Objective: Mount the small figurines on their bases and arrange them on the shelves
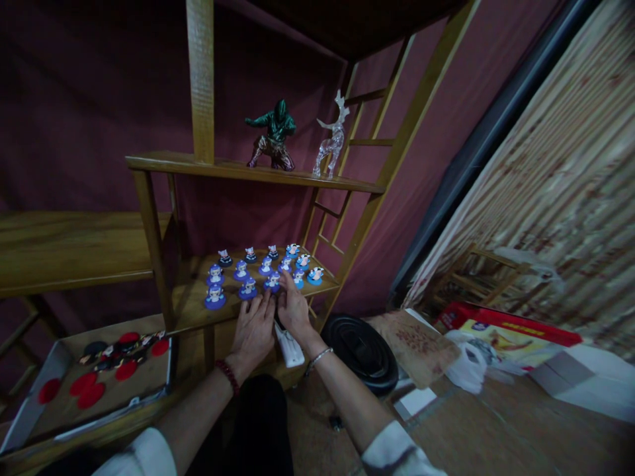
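Note:
Several small figurines stand in rows on the low wooden shelf (193,307). Most have purple bases, such as the front-left figurine (215,297); on the right are blue-based ones, such as a figurine (315,275), and at the back black-based ones, such as a figurine (225,258). My right hand (294,309) has its thumb and fingers at a purple figurine (272,282) in the front row, apparently gripping its side. Just in front of it, my left hand (254,330) lies with fingers stretched out at the shelf edge. A white elongated object (288,347) shows below my hands.
On the upper shelf stand a green crouching statue (274,135) and a clear deer figure (331,139). A shallow box (44,423) with red discs sits lower left. To the right are a round black lid-like object (360,350), a plastic bag (466,363) and a red box (516,334).

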`<action>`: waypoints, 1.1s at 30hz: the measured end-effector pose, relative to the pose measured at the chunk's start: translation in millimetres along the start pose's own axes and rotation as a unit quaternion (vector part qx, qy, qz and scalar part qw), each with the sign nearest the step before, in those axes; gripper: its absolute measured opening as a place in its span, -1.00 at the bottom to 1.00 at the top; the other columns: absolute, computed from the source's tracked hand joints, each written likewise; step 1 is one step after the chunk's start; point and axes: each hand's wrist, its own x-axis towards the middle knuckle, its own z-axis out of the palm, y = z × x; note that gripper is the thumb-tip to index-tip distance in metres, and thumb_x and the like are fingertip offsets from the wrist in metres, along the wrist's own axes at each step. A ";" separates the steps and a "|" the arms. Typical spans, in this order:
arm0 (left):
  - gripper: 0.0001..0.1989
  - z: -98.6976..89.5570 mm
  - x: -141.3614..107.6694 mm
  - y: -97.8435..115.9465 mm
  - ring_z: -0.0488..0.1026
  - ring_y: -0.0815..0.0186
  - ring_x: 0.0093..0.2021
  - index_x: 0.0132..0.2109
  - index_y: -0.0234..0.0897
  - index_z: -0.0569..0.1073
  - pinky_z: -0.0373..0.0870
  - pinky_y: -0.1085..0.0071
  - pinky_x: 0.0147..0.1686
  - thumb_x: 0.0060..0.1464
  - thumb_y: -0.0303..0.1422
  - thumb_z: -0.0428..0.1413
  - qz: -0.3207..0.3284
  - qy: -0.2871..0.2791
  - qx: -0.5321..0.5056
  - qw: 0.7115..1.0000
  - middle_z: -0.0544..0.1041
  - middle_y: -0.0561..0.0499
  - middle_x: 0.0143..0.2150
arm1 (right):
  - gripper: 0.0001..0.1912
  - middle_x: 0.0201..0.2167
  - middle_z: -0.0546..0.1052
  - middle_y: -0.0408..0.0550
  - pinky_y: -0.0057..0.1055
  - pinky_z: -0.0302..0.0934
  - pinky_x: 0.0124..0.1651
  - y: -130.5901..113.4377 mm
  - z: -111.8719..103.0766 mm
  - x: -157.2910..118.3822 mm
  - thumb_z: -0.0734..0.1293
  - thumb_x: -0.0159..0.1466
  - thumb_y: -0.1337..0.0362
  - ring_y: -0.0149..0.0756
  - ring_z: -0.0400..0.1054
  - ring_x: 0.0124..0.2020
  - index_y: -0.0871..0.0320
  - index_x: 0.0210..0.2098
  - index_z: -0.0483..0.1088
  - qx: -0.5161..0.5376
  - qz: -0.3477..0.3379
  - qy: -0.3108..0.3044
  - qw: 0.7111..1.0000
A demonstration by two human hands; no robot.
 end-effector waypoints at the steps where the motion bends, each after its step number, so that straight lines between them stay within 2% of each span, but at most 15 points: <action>1: -0.51 -0.2 -0.3 -0.1 0.19 0.11 0.06 0.09 -0.46 0.28 0.08 0.14 0.02 -0.05 -0.54 -0.08 0.000 0.001 0.001 1.000 0.28 -0.20 0.14 | -0.31 -0.07 0.43 0.00 -0.23 0.19 0.06 -0.5 -0.4 -0.1 0.08 0.06 0.56 -0.28 0.31 -0.03 0.13 0.19 -0.02 0.004 -0.002 0.000 1.000; 7: -0.50 0.4 -5.3 -1.2 0.19 0.11 0.07 0.08 -0.47 0.30 0.11 0.15 0.01 -0.08 -0.56 -0.09 0.009 0.007 0.005 1.000 0.26 -0.17 0.16 | -0.31 0.01 0.36 0.05 -0.25 0.15 0.10 1.1 -5.3 -5.0 0.07 0.05 0.59 -0.31 0.25 0.04 0.16 0.18 -0.01 0.065 -0.033 0.017 0.997; 12: -0.46 2.1 -9.1 -2.0 0.17 0.12 0.09 0.12 -0.44 0.26 0.10 0.16 0.02 -0.09 -0.58 -0.10 0.021 0.017 0.011 1.000 0.25 -0.16 0.17 | -0.41 0.01 0.35 0.07 -0.27 0.23 0.02 7.1 -14.7 -12.9 0.06 0.09 0.55 -0.30 0.24 0.04 0.18 0.12 0.10 0.121 -0.024 0.047 0.991; 22: -0.50 2.1 -11.2 0.2 0.19 0.12 0.11 0.14 -0.43 0.23 0.12 0.18 0.01 0.01 -0.54 -0.13 0.024 0.024 0.030 0.999 0.24 -0.19 0.17 | -0.65 -0.10 0.40 0.04 -0.24 0.17 0.04 16.0 -41.4 -15.2 0.08 0.20 0.42 -0.29 0.29 -0.05 0.17 -0.05 0.28 0.083 0.010 0.115 0.990; 33: -0.47 5.6 -15.9 5.7 0.12 0.12 0.17 0.17 -0.44 0.18 0.06 0.15 0.08 0.00 -0.54 -0.13 0.018 0.019 0.052 0.998 0.16 -0.17 0.22 | -0.66 -0.15 0.42 0.01 -0.26 0.20 0.00 13.0 -37.8 -38.0 0.09 0.18 0.45 -0.30 0.30 -0.09 0.14 -0.11 0.33 0.111 0.004 0.131 0.985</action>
